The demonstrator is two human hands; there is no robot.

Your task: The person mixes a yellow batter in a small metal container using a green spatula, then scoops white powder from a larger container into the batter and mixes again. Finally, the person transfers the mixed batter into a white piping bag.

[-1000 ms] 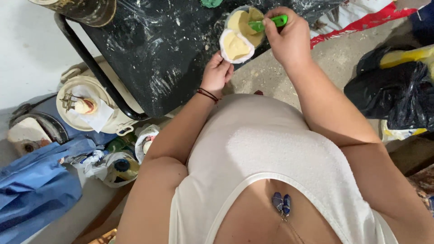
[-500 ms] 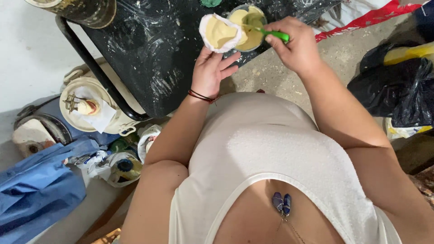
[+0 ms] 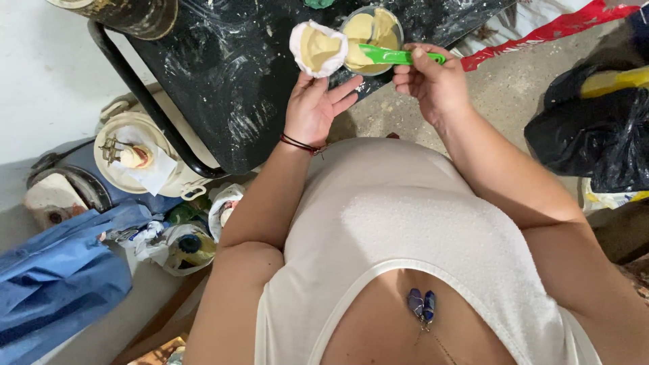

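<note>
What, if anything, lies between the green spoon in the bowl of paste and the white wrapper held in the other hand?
Nothing visible does. The green spoon, gripped by the right hand, rests in the bowl of paste. The white wrapper, on the left hand's fingertips, sits right beside the bowl.
</note>
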